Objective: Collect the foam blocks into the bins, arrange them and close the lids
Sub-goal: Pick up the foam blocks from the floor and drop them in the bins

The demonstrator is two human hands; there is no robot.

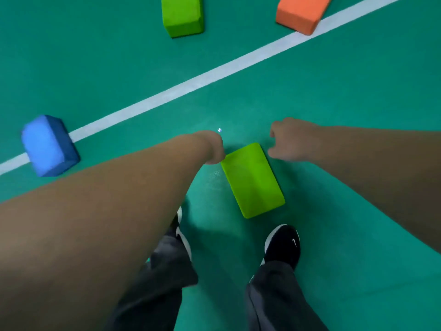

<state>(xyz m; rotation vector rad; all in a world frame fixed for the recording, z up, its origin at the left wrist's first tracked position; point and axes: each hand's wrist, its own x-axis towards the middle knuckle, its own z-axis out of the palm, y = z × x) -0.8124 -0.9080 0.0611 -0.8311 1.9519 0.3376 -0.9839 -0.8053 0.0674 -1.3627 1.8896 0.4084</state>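
Barely begun, I judge — near green block [253, 180] on the floor [358, 91], right hand [286, 142] beside it loose-fingered, empty; left hand's [212, 149] fingers hidden.

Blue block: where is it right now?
Head view, far left: the blue block sits on the floor across the white line, well left of the left hand and the near green block.

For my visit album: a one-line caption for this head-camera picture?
Left hand and right hand reach down to a lime-green rectangular foam block on the teal floor.
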